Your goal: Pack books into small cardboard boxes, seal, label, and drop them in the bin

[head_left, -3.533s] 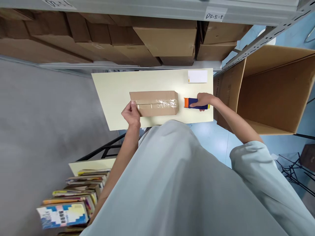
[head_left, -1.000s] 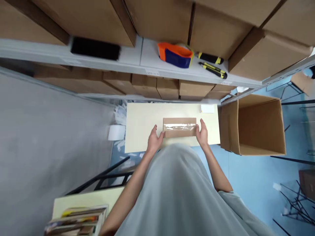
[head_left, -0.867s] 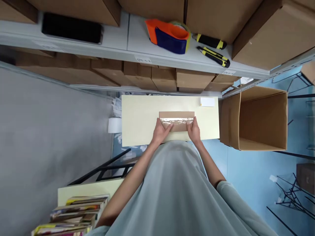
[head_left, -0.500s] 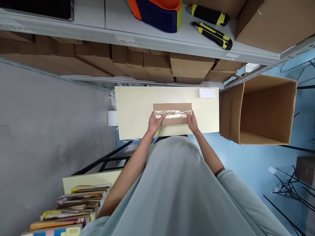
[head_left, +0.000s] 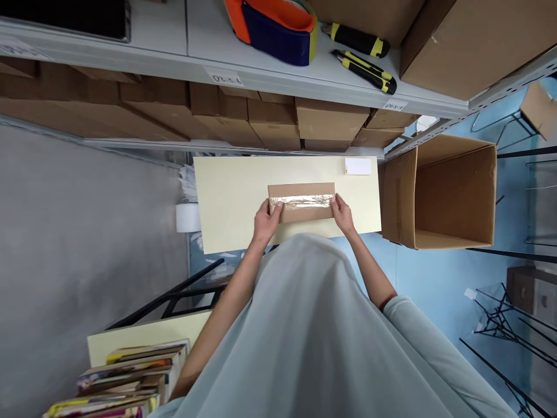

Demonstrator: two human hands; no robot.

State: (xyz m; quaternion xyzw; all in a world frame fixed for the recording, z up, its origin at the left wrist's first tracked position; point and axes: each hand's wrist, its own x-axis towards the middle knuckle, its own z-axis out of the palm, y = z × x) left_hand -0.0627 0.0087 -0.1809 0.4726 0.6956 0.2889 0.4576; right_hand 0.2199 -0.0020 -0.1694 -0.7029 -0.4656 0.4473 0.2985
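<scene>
Taped carton (head_left: 301, 202) sitting directly between the left hand (head_left: 266, 222) and the right hand (head_left: 343, 215)
The left hand is holding the carton's left end, thumb on top, while the right hand is gripping its right end; it is spanning the gap between them over the cream desk (head_left: 230, 203), a white rectangular item (head_left: 358, 166) is lying beyond the right hand, and a large open box (head_left: 452, 197) is standing well to that hand's right
</scene>
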